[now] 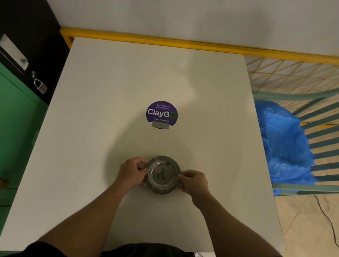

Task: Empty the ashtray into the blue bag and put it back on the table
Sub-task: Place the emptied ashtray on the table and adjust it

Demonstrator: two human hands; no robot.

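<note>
Ashtray (pixel 161 174) gripped by rim at 9 and 3 by left hand (pixel 132 173) and right hand (pixel 194 184), fingers closed, kept level | blue bag (pixel 284 143) parked at 2 o'clock off table (pixel 100 119), handy for dumping

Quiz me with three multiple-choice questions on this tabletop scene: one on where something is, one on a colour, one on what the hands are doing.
1. Where is the blue bag?
A. On the table
B. On the green chair right of the table
C. Inside the green cabinet

2. What colour is the round ClayGo sticker?
A. Purple
B. Red
C. Yellow

3. How is the metal ashtray held?
A. By the left hand alone
B. By nobody
C. By both hands at its rim

Answers:
1 B, the bag sits against the chair slats past the right edge of the table.
2 A, its disc is purple with white lettering.
3 C, the left hand and right hand grip opposite sides.
</note>
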